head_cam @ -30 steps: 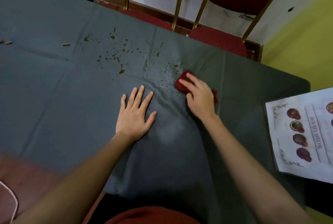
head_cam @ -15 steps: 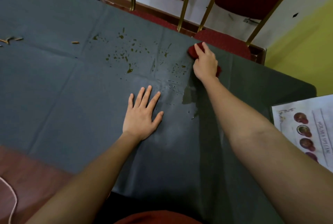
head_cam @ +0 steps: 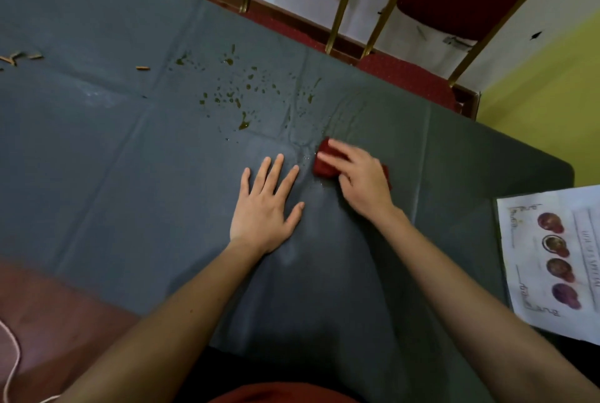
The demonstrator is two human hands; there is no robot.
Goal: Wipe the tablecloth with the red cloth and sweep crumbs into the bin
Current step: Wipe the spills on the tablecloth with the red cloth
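A dark grey tablecloth [head_cam: 113, 159] covers the table. Brownish-green splashes [head_cam: 233, 94] dot its middle, just beyond my hands. A bunched red cloth [head_cam: 323, 166] lies on the tablecloth under my right hand [head_cam: 360, 180], which presses down and grips it. My left hand [head_cam: 266, 204] lies flat beside it, fingers spread, palm on the fabric. A wet streak runs from the cloth toward the far edge. Several small brown crumbs [head_cam: 143, 68] lie at the far left. No bin is in view.
A printed menu sheet [head_cam: 552, 256] lies at the table's right edge. Two red chairs with gold legs [head_cam: 337, 3] stand beyond the far edge. Bare reddish table wood [head_cam: 48, 305] and a thin pale cord [head_cam: 13, 360] show at the lower left.
My right hand has pulled the red cloth back from the far edge toward me, to beside my left hand. The left hand has stayed flat in place.
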